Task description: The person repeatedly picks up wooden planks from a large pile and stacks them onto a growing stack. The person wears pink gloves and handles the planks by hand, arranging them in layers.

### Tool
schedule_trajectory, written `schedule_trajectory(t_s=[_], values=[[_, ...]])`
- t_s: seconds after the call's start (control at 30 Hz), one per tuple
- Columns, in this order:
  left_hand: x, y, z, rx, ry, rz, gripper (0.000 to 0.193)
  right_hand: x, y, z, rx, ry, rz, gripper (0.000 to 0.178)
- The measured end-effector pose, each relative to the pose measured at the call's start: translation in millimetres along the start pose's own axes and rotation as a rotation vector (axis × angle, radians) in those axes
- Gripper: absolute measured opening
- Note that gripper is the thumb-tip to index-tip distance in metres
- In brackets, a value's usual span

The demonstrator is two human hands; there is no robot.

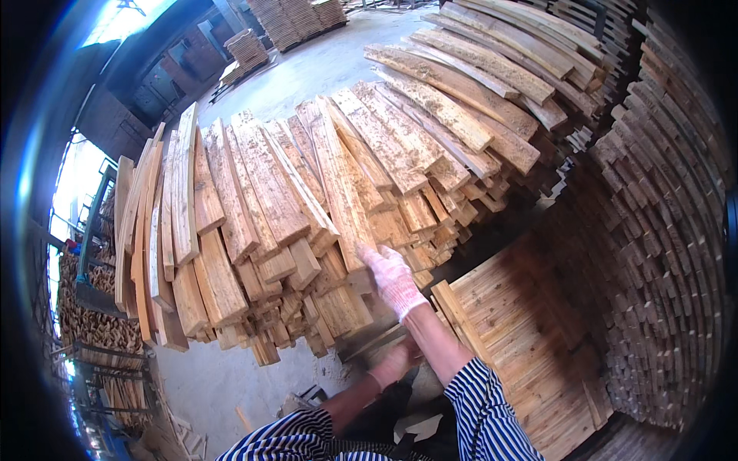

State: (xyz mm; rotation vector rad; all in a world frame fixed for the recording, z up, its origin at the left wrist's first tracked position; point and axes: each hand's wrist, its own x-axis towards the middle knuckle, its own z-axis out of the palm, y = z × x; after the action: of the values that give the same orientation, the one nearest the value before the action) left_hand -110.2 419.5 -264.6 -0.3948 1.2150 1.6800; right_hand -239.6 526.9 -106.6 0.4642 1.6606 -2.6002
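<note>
My right hand (pixel 390 278), in a whitish-pink knit glove, is closed on the near end of a long wooden board (pixel 344 203). That board lies on top of a broad pile of rough boards (pixel 269 184), slightly askew over those beside it. Lower down, my left hand (pixel 396 363) is by a thin strip of wood (pixel 370 343) below the pile's near ends. Motion smears this hand, and its fingers are partly hidden behind my right forearm. Sawdust and dark specks cover many of the board faces.
To the right of my arm is a neat layer of boards (pixel 515 330). A tall stack of boards (pixel 653 253) rises at the far right. More stacked wood (pixel 296 23) stands across the concrete floor (pixel 330 63). A metal rack with wood (pixel 104 346) is at the left.
</note>
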Motion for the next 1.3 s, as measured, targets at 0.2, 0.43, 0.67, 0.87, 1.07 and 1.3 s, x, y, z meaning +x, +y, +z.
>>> schedule_trajectory(t_s=[0.2, 0.43, 0.67, 0.87, 1.07, 1.3], values=[[-40, 120, -13, -0.271, -0.373, 0.377, 0.126, -155, 19, -93, -0.534, -0.197, -0.287, 0.045], [-25, 65, 89, -0.243, -0.253, 0.068, 0.071, -340, 66, -180, -0.938, -0.139, 0.742, 0.09], [-12, -148, 99, 0.037, -0.47, -0.227, 0.075, -375, 133, -200, -0.97, 0.504, 0.534, 0.103], [125, -136, 73, 2.243, -0.436, 0.618, 0.13, -519, 242, -315, -1.184, 0.633, 0.661, 0.094], [184, -142, 106, 2.589, -0.747, 0.671, 0.076, -589, 289, -407, -1.319, 0.598, 0.915, 0.093], [166, -180, 140, 2.368, -0.776, 0.743, 0.043, -590, 327, -430, -1.3, 0.754, 0.581, 0.076]])
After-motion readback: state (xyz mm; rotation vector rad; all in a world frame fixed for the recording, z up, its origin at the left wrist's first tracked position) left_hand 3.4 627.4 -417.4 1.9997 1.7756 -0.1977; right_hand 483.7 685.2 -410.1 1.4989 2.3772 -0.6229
